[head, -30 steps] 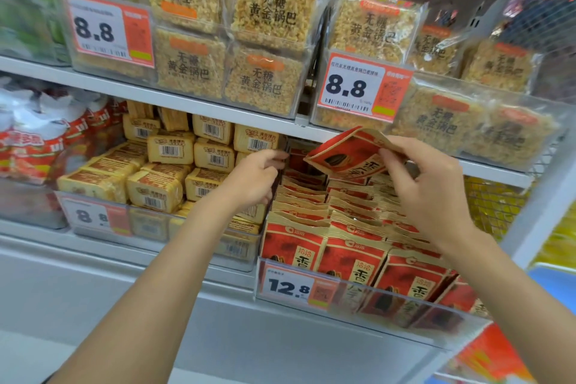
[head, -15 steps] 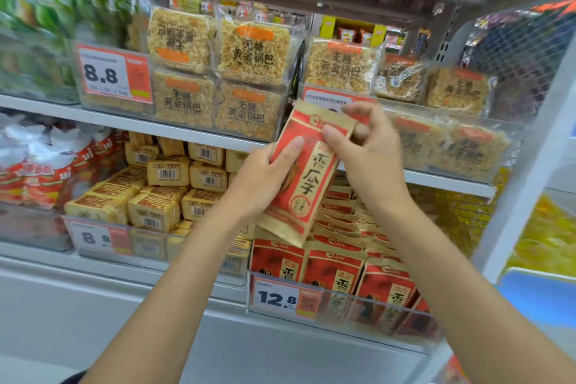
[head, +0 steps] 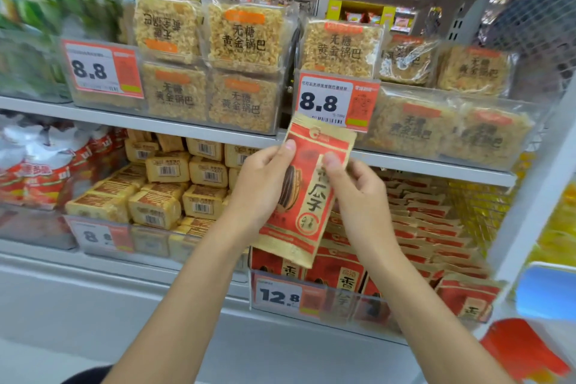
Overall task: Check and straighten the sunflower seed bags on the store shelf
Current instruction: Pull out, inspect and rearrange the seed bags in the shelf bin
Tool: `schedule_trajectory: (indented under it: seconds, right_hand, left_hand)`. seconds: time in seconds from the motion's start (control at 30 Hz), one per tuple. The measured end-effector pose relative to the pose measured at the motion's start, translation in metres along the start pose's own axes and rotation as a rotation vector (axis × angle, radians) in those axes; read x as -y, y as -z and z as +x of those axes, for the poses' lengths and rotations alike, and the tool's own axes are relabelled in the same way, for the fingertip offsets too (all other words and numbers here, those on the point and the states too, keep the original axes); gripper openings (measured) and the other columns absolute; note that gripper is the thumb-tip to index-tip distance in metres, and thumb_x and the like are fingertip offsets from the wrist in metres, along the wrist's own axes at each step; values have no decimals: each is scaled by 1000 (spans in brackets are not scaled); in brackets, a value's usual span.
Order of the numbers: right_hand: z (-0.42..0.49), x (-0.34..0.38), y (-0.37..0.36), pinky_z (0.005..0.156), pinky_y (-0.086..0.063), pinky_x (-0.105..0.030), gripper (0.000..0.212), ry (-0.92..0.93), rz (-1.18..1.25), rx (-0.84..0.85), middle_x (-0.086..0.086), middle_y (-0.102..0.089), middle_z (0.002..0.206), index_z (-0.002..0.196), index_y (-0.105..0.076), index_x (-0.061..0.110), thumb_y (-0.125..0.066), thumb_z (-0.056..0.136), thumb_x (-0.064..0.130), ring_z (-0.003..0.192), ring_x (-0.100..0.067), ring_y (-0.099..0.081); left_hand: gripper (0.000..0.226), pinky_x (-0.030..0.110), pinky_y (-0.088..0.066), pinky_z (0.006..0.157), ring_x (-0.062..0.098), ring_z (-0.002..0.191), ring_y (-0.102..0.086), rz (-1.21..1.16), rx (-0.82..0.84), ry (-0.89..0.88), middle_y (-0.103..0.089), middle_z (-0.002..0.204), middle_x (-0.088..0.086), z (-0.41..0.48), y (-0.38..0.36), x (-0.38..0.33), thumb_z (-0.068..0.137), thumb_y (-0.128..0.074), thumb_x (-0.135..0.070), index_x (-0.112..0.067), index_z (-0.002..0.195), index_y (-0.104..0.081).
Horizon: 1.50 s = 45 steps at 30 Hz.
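A red and tan sunflower seed bag [head: 307,193] stands almost upright in front of the shelf, its printed face toward me. My left hand [head: 260,185] grips its left edge, thumb on the front near the top. My right hand [head: 358,196] pinches its right edge, thumb on the front. Below and behind it, rows of the same sunflower seed bags [head: 420,227] fill the lower shelf, standing behind a clear front rail [head: 343,302] with a 12.8 price tag [head: 277,294].
Tan wrapped snack blocks [head: 174,193] sit left of the seed bags. The upper shelf [head: 174,125] carries clear packs of rice crackers [head: 246,37] with 8.8 price tags [head: 338,101]. A white shelf upright [head: 530,203] bounds the right side.
The bag came up out of the stack, where my right hand held it tilted flat, and turned upright facing me. My left hand joined on its left edge. The camera view shifted slightly.
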State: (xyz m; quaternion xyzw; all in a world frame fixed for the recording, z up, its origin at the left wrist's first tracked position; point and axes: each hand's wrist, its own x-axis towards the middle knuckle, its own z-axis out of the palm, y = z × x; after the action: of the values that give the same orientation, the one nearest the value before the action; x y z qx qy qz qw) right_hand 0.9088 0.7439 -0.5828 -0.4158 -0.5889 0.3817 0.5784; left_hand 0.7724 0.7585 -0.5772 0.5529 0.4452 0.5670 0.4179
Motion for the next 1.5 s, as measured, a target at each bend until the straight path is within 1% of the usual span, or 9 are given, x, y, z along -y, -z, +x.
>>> schedule_trajectory:
  seconds: [0.27,0.5,0.77,0.93,1.13,1.23,1.37,1.43,1.5]
  right_hand:
    - [-11,-4,3,64,-58,-25,17,-45,-3,102,0,-77,87,99,-70,16,-60,93,28,77,-16,-75]
    - [-20,-5,12,77,-60,-32,39,-91,-56,284,2,-76,100,116,-60,25,-76,81,23,90,-14,-73]
    - [-20,-8,16,83,-59,-40,48,-61,-101,317,3,-74,107,123,-56,28,-77,80,31,96,-14,-72]
    - [-23,-2,20,63,-54,-20,57,-42,-128,427,5,-73,100,122,-48,35,-78,80,11,79,-5,-70]
    - [-26,5,20,81,-56,-23,59,95,-173,374,13,-67,114,130,-48,33,-71,85,3,102,-5,-67]
    - [-27,6,19,85,-50,-13,60,212,-266,268,17,-65,119,138,-50,31,-65,88,2,108,1,-62]
    - [-23,2,24,106,-27,-11,78,386,-705,184,12,-36,146,150,-28,45,-64,91,8,136,-2,-33]
    - [-20,4,29,111,-17,-18,79,359,-719,260,22,-6,159,148,-20,54,-64,92,20,147,1,-7]
    - [-20,7,32,111,-22,-19,77,291,-643,338,30,5,158,145,-18,59,-66,90,38,145,8,-4]
  left_hand:
    - [38,43,-61,79,27,85,-74,-151,-60,80,-77,92,7,-9,-8,-6,101,-48,-43,-14,103,-72]
    - [35,36,-61,67,24,75,-74,-291,-190,155,-77,87,11,-12,-8,-8,101,-50,-40,-11,96,-69]
    - [39,43,-61,76,29,84,-75,-355,-201,218,-77,91,12,-15,-11,-8,100,-51,-42,-9,104,-71]
    - [37,33,-61,64,18,74,-75,-459,-244,251,-78,84,4,-17,-12,-8,100,-49,-44,-16,96,-72]
    - [21,23,-54,63,5,81,-69,-192,-390,-56,-66,108,5,-14,-8,-6,96,-60,-34,-22,111,-53]
    - [8,17,-51,65,3,85,-67,-33,-322,-242,-69,105,2,-18,-1,-18,96,-61,-28,-26,100,-68]
    - [42,24,-57,82,6,88,-70,-94,-56,-290,-75,92,3,-34,-5,-37,92,-52,-53,-17,98,-73]
    - [34,28,-59,80,11,91,-72,-113,-78,-278,-75,96,3,-33,-6,-36,95,-57,-41,-13,109,-68]
    - [25,25,-59,74,10,89,-72,-198,-141,-204,-76,96,3,-30,-5,-33,99,-56,-23,-15,122,-61]
